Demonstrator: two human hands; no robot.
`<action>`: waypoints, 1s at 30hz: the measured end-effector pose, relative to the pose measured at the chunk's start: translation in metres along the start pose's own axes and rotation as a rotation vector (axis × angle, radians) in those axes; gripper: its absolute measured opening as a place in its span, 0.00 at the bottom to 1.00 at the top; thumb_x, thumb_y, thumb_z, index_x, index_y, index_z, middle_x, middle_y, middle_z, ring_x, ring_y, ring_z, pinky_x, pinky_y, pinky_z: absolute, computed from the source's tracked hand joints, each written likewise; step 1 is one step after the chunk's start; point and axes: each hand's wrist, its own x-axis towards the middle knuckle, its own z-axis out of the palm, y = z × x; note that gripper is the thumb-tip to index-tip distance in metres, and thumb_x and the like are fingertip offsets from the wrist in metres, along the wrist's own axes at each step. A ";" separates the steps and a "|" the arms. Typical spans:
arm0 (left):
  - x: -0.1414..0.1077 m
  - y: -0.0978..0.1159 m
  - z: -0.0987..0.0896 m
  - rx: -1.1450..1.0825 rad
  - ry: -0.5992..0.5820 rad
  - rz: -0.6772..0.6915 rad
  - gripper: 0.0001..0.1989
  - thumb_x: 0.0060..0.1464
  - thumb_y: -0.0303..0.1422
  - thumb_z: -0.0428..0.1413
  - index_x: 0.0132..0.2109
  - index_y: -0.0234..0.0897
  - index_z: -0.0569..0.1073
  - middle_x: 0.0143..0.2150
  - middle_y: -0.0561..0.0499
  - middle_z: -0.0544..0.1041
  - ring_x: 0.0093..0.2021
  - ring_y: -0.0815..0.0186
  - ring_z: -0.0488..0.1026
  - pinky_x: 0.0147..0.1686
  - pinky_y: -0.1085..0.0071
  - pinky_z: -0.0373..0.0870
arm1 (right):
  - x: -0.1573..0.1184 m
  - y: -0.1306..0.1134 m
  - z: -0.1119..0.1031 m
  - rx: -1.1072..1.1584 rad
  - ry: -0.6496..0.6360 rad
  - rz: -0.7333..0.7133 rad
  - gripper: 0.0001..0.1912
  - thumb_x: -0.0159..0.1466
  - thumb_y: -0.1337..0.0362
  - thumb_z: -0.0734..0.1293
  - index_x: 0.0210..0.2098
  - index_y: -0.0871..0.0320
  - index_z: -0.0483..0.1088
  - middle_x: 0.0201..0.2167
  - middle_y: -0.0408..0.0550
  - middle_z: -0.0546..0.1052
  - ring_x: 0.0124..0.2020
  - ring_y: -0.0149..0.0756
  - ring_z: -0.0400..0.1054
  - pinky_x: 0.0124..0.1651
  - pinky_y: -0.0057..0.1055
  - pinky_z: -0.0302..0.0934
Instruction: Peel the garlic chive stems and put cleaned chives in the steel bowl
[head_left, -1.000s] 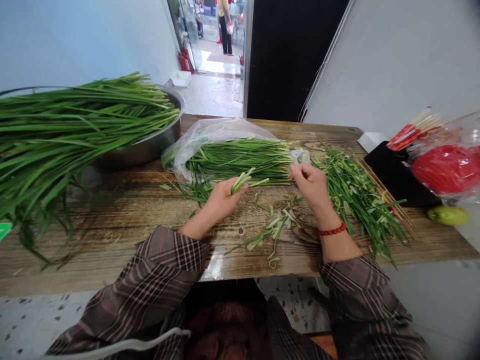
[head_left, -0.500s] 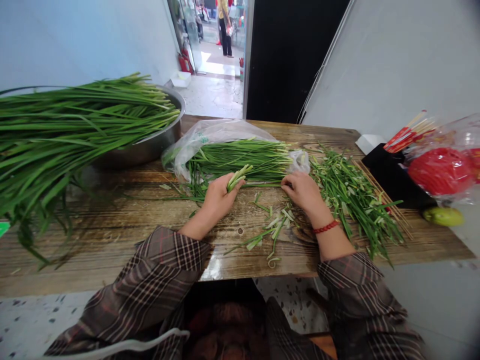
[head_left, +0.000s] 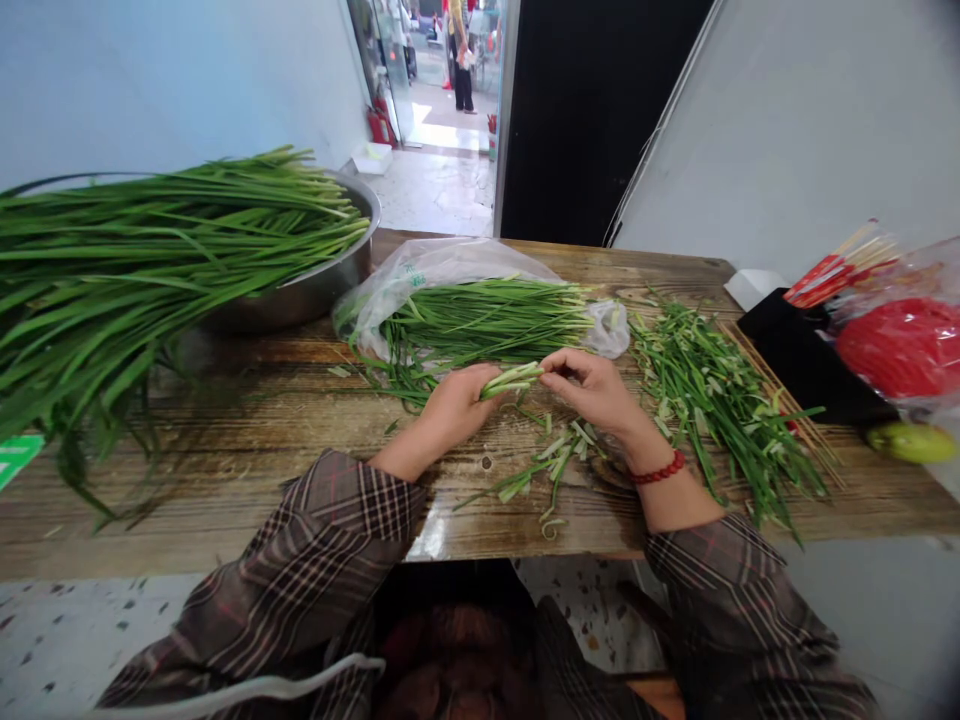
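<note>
Your left hand (head_left: 459, 408) has its fingers closed around a small bunch of green stalks (head_left: 514, 380), which is in front of you above the table (head_left: 300, 510); the fingers of your right hand (head_left: 600, 395) are near together at its pale ends, but I cannot tell if they pinch a stalk. This bunch should be quite light, with firm, smooth stalks that may slip a little, so I think the lower pale part is the best place to hold, gently, because the leaves would bend and bruise easily. Behind your hands, long flat greens (head_left: 487, 315) lie with a thin, wrinkled plastic bag (head_left: 465, 256), the round metal bowl (head_left: 300, 297) is smooth and shiny, and the loose pile (head_left: 712, 390) looks tangled on the wood grain
</note>
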 end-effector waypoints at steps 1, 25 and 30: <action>0.000 0.000 0.000 0.018 0.018 -0.014 0.09 0.59 0.31 0.51 0.30 0.35 0.70 0.31 0.50 0.73 0.34 0.65 0.70 0.34 0.71 0.63 | 0.000 0.001 -0.001 0.022 0.030 0.021 0.06 0.62 0.63 0.66 0.34 0.57 0.74 0.29 0.43 0.75 0.31 0.31 0.67 0.37 0.29 0.60; 0.001 0.004 -0.002 0.017 0.048 -0.061 0.12 0.58 0.35 0.50 0.27 0.37 0.64 0.26 0.53 0.69 0.30 0.66 0.65 0.32 0.72 0.58 | 0.004 0.005 0.026 0.360 0.261 0.208 0.13 0.62 0.52 0.65 0.31 0.56 0.66 0.27 0.42 0.68 0.29 0.30 0.60 0.34 0.27 0.59; 0.001 -0.001 -0.003 0.018 0.123 -0.105 0.14 0.59 0.36 0.49 0.26 0.37 0.61 0.25 0.54 0.65 0.28 0.67 0.62 0.31 0.72 0.56 | 0.003 0.013 -0.011 0.379 0.432 0.216 0.18 0.65 0.47 0.62 0.29 0.55 0.63 0.27 0.45 0.67 0.28 0.32 0.62 0.33 0.29 0.62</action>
